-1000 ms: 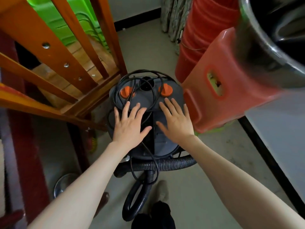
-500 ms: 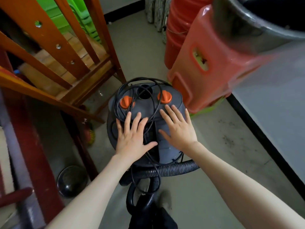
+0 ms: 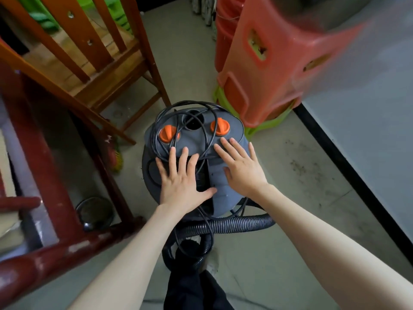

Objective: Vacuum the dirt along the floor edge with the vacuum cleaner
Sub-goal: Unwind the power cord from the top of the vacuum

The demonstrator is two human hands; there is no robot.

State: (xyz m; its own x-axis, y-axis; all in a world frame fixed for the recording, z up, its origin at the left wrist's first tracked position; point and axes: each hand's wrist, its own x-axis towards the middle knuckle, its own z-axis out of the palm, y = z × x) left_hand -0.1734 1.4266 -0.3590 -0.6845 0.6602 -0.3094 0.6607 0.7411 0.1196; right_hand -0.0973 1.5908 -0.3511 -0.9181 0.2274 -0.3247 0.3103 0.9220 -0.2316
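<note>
On the floor (image 3: 279, 253) between a wooden chair (image 3: 107, 70) and a stack of red stools (image 3: 274, 70) stands the grey vacuum cleaner (image 3: 225, 189). The left hand (image 3: 181, 182) and right hand (image 3: 241, 168) both lie flat on its top, fingers straight and spread, gripping nothing. A black cord (image 3: 176, 115) loops loosely around two orange knobs (image 3: 220, 127). The ribbed hose (image 3: 232, 224) curls out just beneath the wrists. Specks of dirt (image 3: 301, 166) lie near the black skirting (image 3: 348, 162) on the right.
</note>
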